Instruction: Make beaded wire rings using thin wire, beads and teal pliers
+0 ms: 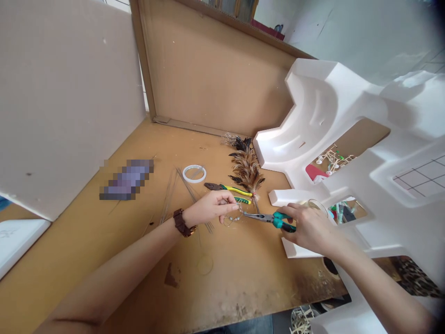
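Near the middle of the brown table point(139, 260), my left hand point(213, 207) pinches a thin wire piece with small beads point(232, 219), its fingers closed. A dark watch strap is on that wrist. My right hand point(306, 227) is closed around the teal and black handles of long-nose pliers point(267, 218). Their tips point left and meet the beaded wire beside my left fingertips. Just behind my left hand lie pliers with yellow and green handles point(236, 189), partly covered by it.
A white tape roll point(184, 174) and loose wires point(168, 195) lie left of centre. Brown feathers point(246, 167) lie behind the hands. A white foam piece point(313, 106) stands at right, cardboard point(215, 79) at the back. A blurred object point(128, 180) lies left.
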Demonstrator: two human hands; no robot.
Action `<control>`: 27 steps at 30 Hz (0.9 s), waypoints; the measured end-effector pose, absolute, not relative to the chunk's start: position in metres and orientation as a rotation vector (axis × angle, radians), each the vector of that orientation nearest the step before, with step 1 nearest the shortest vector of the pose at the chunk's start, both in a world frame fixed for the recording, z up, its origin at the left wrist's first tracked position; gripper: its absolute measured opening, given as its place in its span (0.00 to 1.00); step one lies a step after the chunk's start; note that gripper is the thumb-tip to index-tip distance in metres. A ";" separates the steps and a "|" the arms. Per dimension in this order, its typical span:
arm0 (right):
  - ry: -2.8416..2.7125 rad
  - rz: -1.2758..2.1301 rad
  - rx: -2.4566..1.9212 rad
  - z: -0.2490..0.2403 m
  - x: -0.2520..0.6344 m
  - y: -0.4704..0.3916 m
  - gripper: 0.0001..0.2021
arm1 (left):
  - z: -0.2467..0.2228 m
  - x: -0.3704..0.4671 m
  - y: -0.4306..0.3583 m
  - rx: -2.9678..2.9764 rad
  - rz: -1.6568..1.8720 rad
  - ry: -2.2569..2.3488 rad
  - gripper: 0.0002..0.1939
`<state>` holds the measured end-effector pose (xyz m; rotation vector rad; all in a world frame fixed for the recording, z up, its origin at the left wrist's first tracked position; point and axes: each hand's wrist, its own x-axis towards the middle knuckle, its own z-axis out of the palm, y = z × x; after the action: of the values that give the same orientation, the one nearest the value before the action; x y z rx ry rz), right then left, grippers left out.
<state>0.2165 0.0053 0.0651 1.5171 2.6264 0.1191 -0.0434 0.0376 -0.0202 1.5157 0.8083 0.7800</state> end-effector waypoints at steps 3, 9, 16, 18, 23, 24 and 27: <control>2.647 0.093 1.465 0.067 0.220 0.005 0.09 | -0.015 -0.049 0.038 1.574 0.685 0.754 0.13; 2.721 0.249 1.406 0.067 0.218 0.002 0.12 | -0.007 -0.051 0.036 1.924 0.642 0.710 0.17; 2.748 0.883 1.286 0.063 0.216 -0.008 0.16 | -0.018 -0.047 0.040 1.781 0.715 0.839 0.17; 2.740 0.956 1.146 0.059 0.214 -0.012 0.15 | -0.020 -0.045 0.040 1.693 0.707 0.837 0.17; 2.718 0.989 1.070 0.051 0.205 -0.015 0.16 | -0.021 -0.043 0.037 1.445 0.671 0.808 0.19; 2.713 0.971 1.078 0.051 0.204 -0.014 0.16 | -0.020 -0.043 0.037 1.421 0.666 0.800 0.19; 2.719 0.942 1.097 0.050 0.202 -0.012 0.16 | -0.020 -0.043 0.036 1.405 0.667 0.771 0.19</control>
<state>0.2016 -0.0117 0.0503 1.0969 2.7193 0.9415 -0.0431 0.0356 -0.0196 1.4052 0.7712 0.6672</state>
